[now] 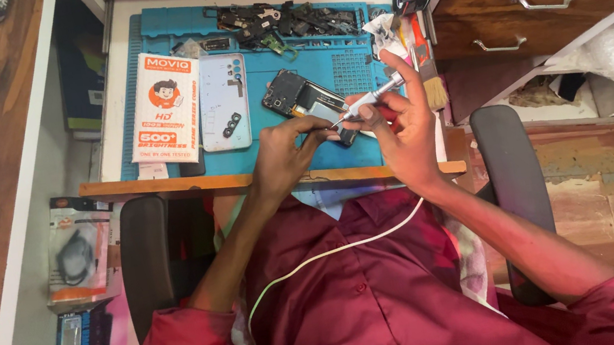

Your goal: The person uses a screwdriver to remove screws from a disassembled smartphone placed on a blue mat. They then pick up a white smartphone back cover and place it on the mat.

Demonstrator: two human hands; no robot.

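**Two hands work a screwdriver over an opened phone**

An opened phone (pixel 303 97) lies on a blue work mat (pixel 258 73) on the table, back cover off, showing a dark inner frame with small metal parts and a grey panel. Its lower end is hidden behind the hands.

The right hand (pixel 403 128) closes its grip around a slim silver screwdriver (pixel 371 98), the tip angled down and left toward the phone. The left hand (pixel 283 151) pinches thumb and fingers narrowly at the tip; whether it holds anything there cannot be told.

Left of the phone lie a pale blue back cover (pixel 224 102) with camera holes and a white and orange flat packet (pixel 165 109). A heap of dark phone parts (pixel 283 22) sits along the mat's far edge. A brush (pixel 429 75) lies just right of the hands.
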